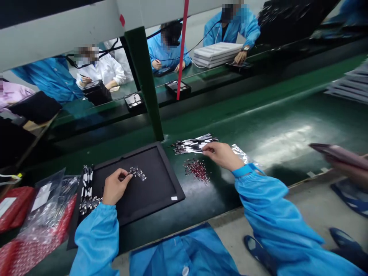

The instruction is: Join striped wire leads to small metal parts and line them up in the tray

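Observation:
Over the black tray, my left hand is closed in a pinch on a small electronic part with a silvery, jointed end. More such parts lie along the tray's left side. To the right of the tray is a pile of thin black and silver strips. My right hand reaches to the right end of this pile, thumb and fingertips together; what they hold, if anything, is too small to tell. A scatter of tiny red and metallic pieces lies just below the strips.
Plastic bags and red bubble wrap are at the left. A clear bag lies beyond my right wrist. A green post rises behind the tray. People work across the bench; another person's hand with a phone is at the right.

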Demonstrator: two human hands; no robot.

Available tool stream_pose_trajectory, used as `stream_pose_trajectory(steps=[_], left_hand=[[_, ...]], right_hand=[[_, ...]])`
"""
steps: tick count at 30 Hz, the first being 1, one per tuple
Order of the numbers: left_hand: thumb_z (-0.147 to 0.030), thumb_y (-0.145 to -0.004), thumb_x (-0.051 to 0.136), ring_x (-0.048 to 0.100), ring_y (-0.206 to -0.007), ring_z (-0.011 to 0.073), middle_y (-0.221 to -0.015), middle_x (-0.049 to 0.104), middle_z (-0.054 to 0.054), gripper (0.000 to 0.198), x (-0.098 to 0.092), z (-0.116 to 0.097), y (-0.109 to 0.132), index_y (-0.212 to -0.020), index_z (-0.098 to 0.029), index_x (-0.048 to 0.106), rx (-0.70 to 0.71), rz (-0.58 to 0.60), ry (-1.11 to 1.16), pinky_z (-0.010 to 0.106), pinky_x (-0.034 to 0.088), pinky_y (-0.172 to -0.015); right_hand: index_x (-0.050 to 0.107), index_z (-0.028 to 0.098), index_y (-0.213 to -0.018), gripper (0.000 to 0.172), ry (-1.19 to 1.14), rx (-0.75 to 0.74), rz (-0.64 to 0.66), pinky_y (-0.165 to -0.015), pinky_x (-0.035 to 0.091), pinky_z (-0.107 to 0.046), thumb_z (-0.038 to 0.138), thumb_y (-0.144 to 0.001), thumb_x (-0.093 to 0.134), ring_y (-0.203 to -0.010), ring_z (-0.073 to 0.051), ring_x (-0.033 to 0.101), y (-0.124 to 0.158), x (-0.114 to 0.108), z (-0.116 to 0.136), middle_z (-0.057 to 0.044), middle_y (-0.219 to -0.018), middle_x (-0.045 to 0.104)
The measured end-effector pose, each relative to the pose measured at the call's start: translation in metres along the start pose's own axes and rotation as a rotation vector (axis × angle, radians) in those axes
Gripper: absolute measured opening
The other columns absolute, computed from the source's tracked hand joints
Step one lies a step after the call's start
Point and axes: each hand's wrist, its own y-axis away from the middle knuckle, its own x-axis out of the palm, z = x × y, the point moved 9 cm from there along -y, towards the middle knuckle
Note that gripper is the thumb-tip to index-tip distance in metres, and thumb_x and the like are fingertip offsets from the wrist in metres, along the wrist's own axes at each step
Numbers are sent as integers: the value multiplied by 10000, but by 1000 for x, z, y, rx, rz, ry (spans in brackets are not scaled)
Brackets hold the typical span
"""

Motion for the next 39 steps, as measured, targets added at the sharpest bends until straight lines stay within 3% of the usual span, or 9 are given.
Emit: stream_pose_trajectory(steps=[7, 17, 23, 30, 33, 39], left_hand=[[-384, -849, 624, 599, -591, 140, -692, 663, -11, 195, -23, -12, 8, -859, -193, 665, 118, -253, -53, 247, 480, -620], [-362, -847, 580, 616, -618, 161, -744, 687, 25, 193, -39, -15, 14, -835, -191, 668, 216, -452, -131, 270, 490, -646], [-368, -848, 593, 591, -580, 156, -691, 660, 11, 185, -41, -26, 13, -832, -200, 670, 242, -439, -126, 271, 489, -629], [-410, -861, 600, 606, -632, 143, -802, 677, 42, 259, -36, -27, 17, -829, -198, 746, 186, -408, -62, 262, 517, -629], [-421, -866, 612, 646, -639, 150, -754, 713, 34, 274, -28, -21, 18, -903, -199, 768, 153, -390, -16, 274, 554, -676], [-349, -854, 635, 739, -748, 186, -898, 784, 42, 220, -9, -33, 20, -956, -198, 758, 190, -299, 99, 310, 601, -771]], right_hand=[[729, 179, -911, 67, 104, -187, 103, -866, 404, -294, 181, -868, 677, -968, -235, 618, -33, 48, 33, -87, -958, 694], [674, 160, -914, 120, 138, -305, 71, -861, 294, -327, 116, -924, 562, -1006, -239, 558, -33, 56, 52, -101, -990, 666], [642, 168, -879, 137, -38, -365, -4, -912, 291, -360, 139, -952, 530, -985, -233, 549, -33, 47, 55, -83, -971, 656], [614, 195, -893, 178, -453, -433, -65, -944, 376, -382, 305, -972, 499, -967, -221, 564, -31, 24, 54, -71, -975, 653], [593, 191, -891, 252, -633, -370, -84, -905, 431, -372, 424, -957, 525, -926, -215, 587, -36, 18, 43, -68, -930, 657], [569, 170, -897, 421, -860, -152, -143, -806, 503, -333, 588, -868, 615, -815, -186, 653, -42, 11, 15, -77, -865, 710]])
